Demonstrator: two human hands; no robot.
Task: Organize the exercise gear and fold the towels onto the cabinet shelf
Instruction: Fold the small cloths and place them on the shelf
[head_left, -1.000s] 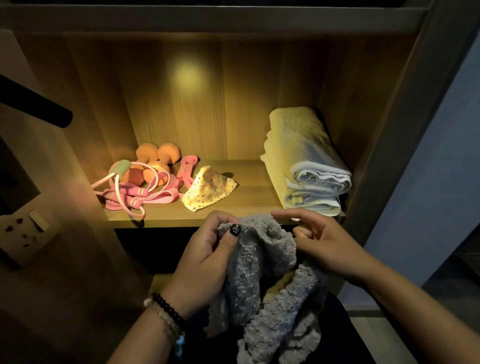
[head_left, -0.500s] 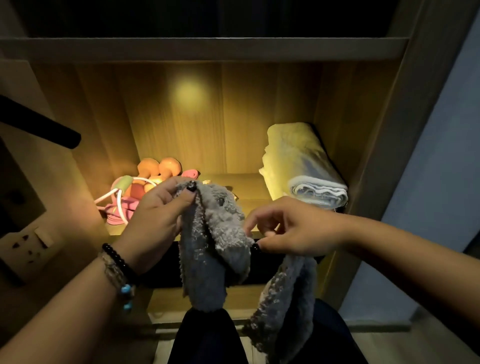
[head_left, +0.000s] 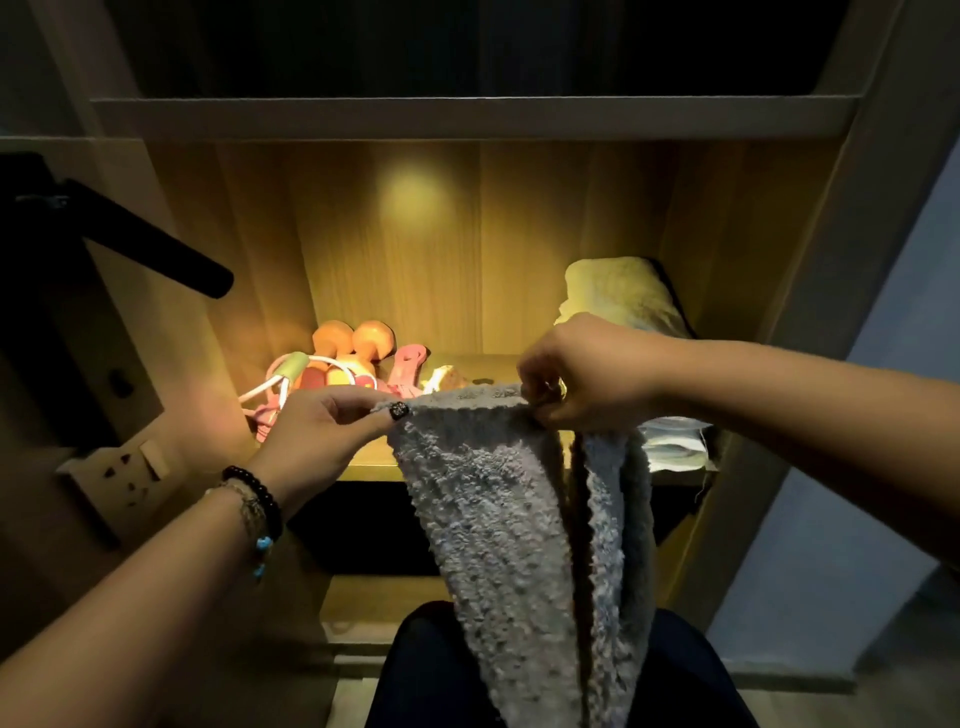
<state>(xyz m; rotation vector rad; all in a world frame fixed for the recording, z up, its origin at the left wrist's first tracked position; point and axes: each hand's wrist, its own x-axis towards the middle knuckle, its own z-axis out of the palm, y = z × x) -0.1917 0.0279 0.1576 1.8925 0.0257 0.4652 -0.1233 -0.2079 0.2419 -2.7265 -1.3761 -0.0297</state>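
A fluffy grey towel (head_left: 498, 519) hangs in front of the lit cabinet shelf (head_left: 374, 470), its top edge stretched level. My left hand (head_left: 332, 421) pinches the towel's left corner and my right hand (head_left: 582, 374) pinches the right corner. The cloth drops down past my knees in two long folds. On the shelf's left side lie orange dumbbells (head_left: 353, 338) and a pink jump rope (head_left: 291, 374). A folded pale towel stack (head_left: 623, 291) sits at the shelf's right, partly hidden behind my right hand.
A small patterned cloth (head_left: 441, 376) peeks out behind the towel's top edge. A black bar (head_left: 156, 244) sticks out from the left wall, above a wall socket (head_left: 130, 467). Another shelf board (head_left: 467, 117) runs above.
Both hands have risen and moved apart, pulling the bunched grey towel out flat along its top edge. The view has tilted so the shelf sits lower in frame.
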